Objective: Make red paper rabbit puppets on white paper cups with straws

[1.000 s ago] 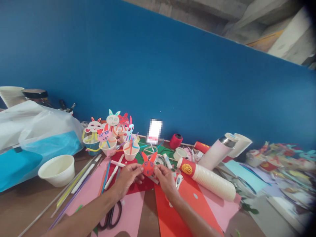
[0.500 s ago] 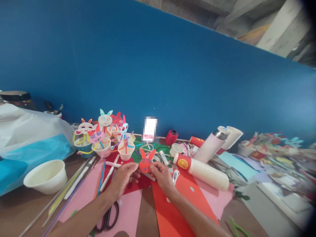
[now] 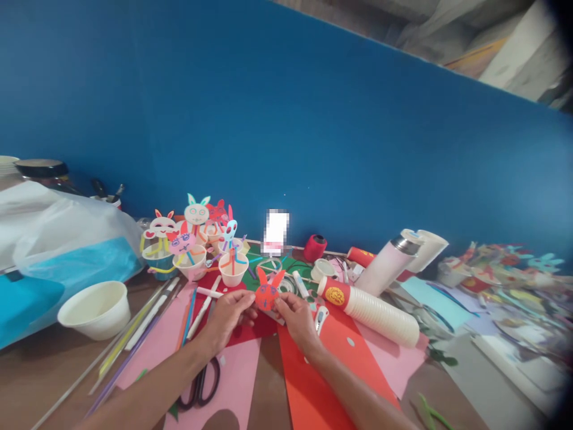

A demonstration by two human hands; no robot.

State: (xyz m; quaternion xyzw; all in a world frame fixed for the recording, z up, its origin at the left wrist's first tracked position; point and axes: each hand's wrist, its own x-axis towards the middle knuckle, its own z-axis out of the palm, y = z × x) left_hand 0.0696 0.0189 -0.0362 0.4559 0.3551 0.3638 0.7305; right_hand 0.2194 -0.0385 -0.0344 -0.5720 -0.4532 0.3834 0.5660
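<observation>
A red paper rabbit face [image 3: 267,297] with two long ears and drawn blue features is held up over the middle of the table. My left hand [image 3: 233,310] pinches its left edge between thumb and fingers. On the opposite edge, my right hand [image 3: 296,316] grips it the same way. Behind to the left, paper cups [image 3: 233,269] carry finished animal figures with paper heads and bent coloured limbs. Dark-handled scissors [image 3: 206,382] lie below my left forearm. A white marker-like stick [image 3: 203,307] rests on red paper beside my left hand.
A stack of paper cups [image 3: 380,316] lies at the right, before a white thermos [image 3: 389,263]. A white bowl [image 3: 96,310] stands at the left near a plastic bag [image 3: 67,239]. Orange-red paper [image 3: 322,382] covers the front. A lit phone [image 3: 276,232] stands by the blue partition [image 3: 286,119].
The whole view has shifted slightly, so things appear a little farther right. Both hands keep their hold on the red rabbit face, which now sits a touch higher.
</observation>
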